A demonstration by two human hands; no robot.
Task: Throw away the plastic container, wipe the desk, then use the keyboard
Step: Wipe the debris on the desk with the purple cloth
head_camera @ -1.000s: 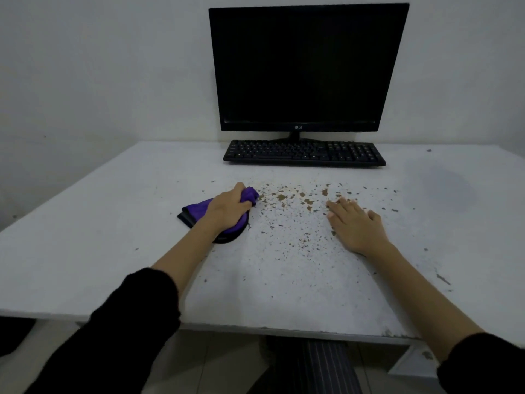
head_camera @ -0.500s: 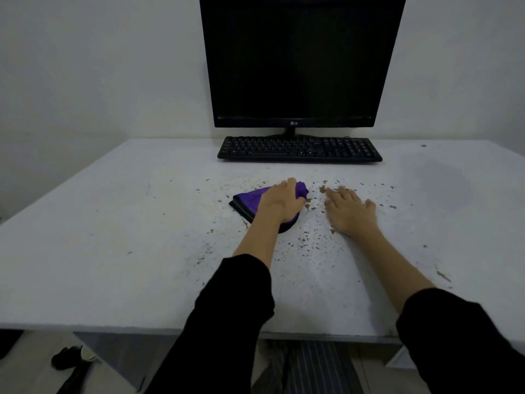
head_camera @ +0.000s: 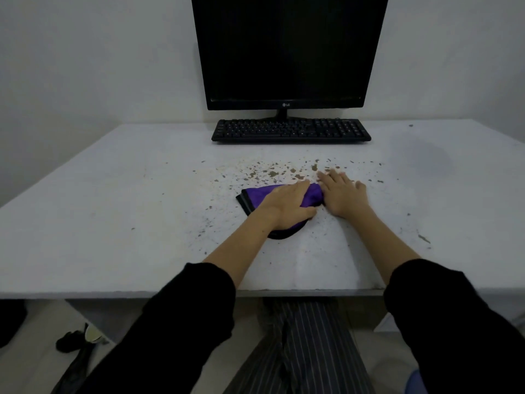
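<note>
My left hand presses flat on a folded purple cloth with a black edge in the middle of the white desk. The cloth's right end touches my right hand, which lies palm down, fingers apart, holding nothing. Brown crumbs are scattered just beyond and around both hands. A black keyboard sits at the back of the desk under a dark monitor. No plastic container is in view.
A white wall stands behind the desk. The desk's near edge runs just behind my forearms. A dark object lies on the floor at lower left. My striped trousers show under the desk.
My left hand has slid the cloth rightwards across the crumbs until it meets my right hand, which stayed in place. The camera has tilted down and closer.
</note>
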